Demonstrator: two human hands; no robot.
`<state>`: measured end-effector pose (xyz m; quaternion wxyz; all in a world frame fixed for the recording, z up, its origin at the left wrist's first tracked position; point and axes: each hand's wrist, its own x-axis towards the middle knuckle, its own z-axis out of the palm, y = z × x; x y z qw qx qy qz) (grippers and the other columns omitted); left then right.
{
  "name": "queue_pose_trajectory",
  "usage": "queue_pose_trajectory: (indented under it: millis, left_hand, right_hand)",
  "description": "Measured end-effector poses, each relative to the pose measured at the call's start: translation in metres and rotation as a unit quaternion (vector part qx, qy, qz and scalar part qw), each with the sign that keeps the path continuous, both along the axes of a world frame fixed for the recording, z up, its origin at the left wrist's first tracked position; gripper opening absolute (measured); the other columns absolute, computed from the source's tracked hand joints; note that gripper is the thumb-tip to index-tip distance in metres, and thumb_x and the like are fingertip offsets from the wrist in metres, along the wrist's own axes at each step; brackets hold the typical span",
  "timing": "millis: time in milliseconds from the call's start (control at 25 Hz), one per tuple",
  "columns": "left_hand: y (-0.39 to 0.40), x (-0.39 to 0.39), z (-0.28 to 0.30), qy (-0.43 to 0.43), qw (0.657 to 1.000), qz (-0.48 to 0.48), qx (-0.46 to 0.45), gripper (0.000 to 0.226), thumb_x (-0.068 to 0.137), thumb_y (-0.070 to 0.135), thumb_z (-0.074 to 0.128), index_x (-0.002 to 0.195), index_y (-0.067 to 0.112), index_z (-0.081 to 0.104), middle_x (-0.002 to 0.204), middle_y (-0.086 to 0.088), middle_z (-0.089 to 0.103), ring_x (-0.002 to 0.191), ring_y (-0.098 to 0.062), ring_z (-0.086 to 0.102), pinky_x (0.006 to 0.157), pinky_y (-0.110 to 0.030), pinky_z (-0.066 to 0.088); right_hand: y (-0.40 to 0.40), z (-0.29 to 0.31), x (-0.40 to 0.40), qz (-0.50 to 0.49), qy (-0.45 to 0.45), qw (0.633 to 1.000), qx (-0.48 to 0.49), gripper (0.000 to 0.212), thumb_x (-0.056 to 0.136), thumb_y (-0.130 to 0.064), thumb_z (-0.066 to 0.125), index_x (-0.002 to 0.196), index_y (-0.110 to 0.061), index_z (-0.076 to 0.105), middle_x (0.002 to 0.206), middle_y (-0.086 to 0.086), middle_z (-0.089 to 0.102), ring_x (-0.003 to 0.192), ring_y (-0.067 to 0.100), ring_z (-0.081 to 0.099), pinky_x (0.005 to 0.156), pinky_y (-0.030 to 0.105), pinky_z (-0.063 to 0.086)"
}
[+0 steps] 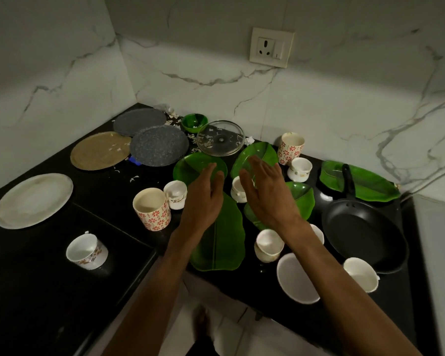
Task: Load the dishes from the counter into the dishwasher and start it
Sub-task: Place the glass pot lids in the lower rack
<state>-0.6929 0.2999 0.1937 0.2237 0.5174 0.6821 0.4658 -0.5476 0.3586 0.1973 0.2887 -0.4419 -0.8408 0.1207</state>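
With my left hand [206,194] and right hand [263,191] both spread and holding nothing mid-frame over the green leaf plates [217,237] on the counter [49,291], I'd stack plates first, gripping rims, avoiding the cups [238,190].

No text or label is readable anywhere.

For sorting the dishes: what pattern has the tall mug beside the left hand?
Red flowers on white, on the mug; head view.
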Motion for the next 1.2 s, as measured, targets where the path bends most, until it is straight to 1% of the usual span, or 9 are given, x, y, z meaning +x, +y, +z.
queue_pose_trajectory:
  millis: [80, 240, 440, 560, 640, 680, 840, 1040, 1200]
  left_hand:
    - [0.024, -0.016, -0.001, 0.009, 1.0, -0.001, 0.013, 0.043, 0.104, 0.026, 0.043, 0.143, 0.008, 0.044, 0.136, -0.009, 0.057, 0.119, -0.007, 0.051, 0.089, -0.012, 0.034]
    - [0.074, -0.052, -0.006, 0.032, 0.999, -0.01, 0.028, 0.043, 0.102, 0.026, 0.046, 0.141, 0.006, 0.048, 0.136, -0.009, 0.058, 0.126, -0.017, 0.052, 0.092, -0.013, 0.034]
    - [0.125, -0.094, -0.026, 0.026, 0.999, -0.022, -0.023, 0.048, 0.099, 0.036, 0.05, 0.139, 0.009, 0.049, 0.134, -0.01, 0.059, 0.124, -0.023, 0.055, 0.103, -0.039, 0.044]
    - [0.154, -0.107, -0.036, 0.009, 0.997, -0.01, -0.072, 0.05, 0.099, 0.034, 0.053, 0.14, 0.007, 0.047, 0.14, -0.013, 0.053, 0.129, -0.027, 0.051, 0.1, -0.033, 0.04]
    - [0.173, -0.113, -0.039, -0.017, 0.995, -0.003, -0.099, 0.05, 0.098, 0.031, 0.054, 0.14, 0.006, 0.046, 0.141, -0.014, 0.052, 0.128, -0.027, 0.05, 0.093, -0.027, 0.038]
    - [0.183, -0.115, -0.041, -0.026, 0.993, 0.002, -0.117, 0.051, 0.098, 0.029, 0.055, 0.141, 0.005, 0.044, 0.141, -0.014, 0.051, 0.128, -0.027, 0.049, 0.09, -0.024, 0.036]
    - [0.223, -0.131, -0.057, -0.038, 0.987, 0.023, -0.154, 0.045, 0.096, 0.022, 0.057, 0.135, 0.0, 0.05, 0.132, -0.017, 0.057, 0.119, -0.029, 0.055, 0.083, -0.023, 0.036]
    - [0.267, -0.154, -0.09, -0.064, 0.98, 0.047, -0.183, 0.044, 0.09, 0.024, 0.061, 0.127, 0.001, 0.055, 0.125, -0.017, 0.061, 0.114, -0.032, 0.058, 0.092, -0.036, 0.047]
    - [0.289, -0.162, -0.105, -0.071, 0.976, 0.056, -0.196, 0.041, 0.089, 0.018, 0.062, 0.124, -0.002, 0.056, 0.122, -0.02, 0.062, 0.11, -0.033, 0.06, 0.087, -0.038, 0.049]
  right_hand:
    - [0.021, -0.004, -0.014, -0.006, 0.0, 1.0, 0.003, 0.068, 0.098, -0.051, 0.025, 0.138, -0.002, 0.048, 0.142, 0.015, 0.052, 0.136, 0.027, 0.044, 0.117, 0.051, 0.022]
    - [0.065, -0.009, -0.045, -0.016, -0.036, 0.999, -0.01, 0.067, 0.099, -0.052, 0.024, 0.142, -0.005, 0.044, 0.145, 0.013, 0.048, 0.137, 0.026, 0.041, 0.118, 0.052, 0.02]
    - [0.104, -0.017, -0.075, -0.036, -0.06, 0.997, -0.023, 0.057, 0.101, -0.043, 0.03, 0.14, -0.004, 0.044, 0.143, 0.015, 0.05, 0.136, 0.027, 0.042, 0.117, 0.05, 0.02]
    - [0.123, -0.024, -0.087, -0.046, -0.032, 0.993, -0.101, 0.048, 0.104, -0.038, 0.037, 0.139, -0.006, 0.045, 0.126, 0.019, 0.062, 0.12, 0.031, 0.055, 0.104, 0.041, 0.039]
    - [0.142, -0.029, -0.094, -0.077, 0.005, 0.979, -0.189, 0.044, 0.102, -0.036, 0.045, 0.137, -0.008, 0.048, 0.109, 0.02, 0.069, 0.1, 0.032, 0.065, 0.082, 0.031, 0.046]
    - [0.154, -0.033, -0.095, -0.1, 0.019, 0.971, -0.215, 0.043, 0.101, -0.035, 0.048, 0.134, -0.008, 0.051, 0.108, 0.019, 0.07, 0.097, 0.032, 0.067, 0.08, 0.03, 0.047]
    - [0.196, -0.052, -0.098, -0.195, 0.066, 0.938, -0.278, 0.044, 0.097, -0.034, 0.056, 0.127, -0.002, 0.055, 0.125, 0.018, 0.063, 0.112, 0.032, 0.062, 0.092, 0.038, 0.051]
    - [0.235, -0.076, -0.104, -0.246, 0.077, 0.903, -0.343, 0.049, 0.095, -0.037, 0.059, 0.128, -0.002, 0.053, 0.122, 0.017, 0.063, 0.105, 0.032, 0.064, 0.091, 0.044, 0.054]
    - [0.26, -0.091, -0.112, -0.263, 0.188, 0.854, -0.408, 0.032, 0.092, -0.026, 0.065, 0.118, -0.007, 0.064, 0.11, 0.013, 0.07, 0.099, 0.03, 0.068, 0.092, 0.045, 0.055]
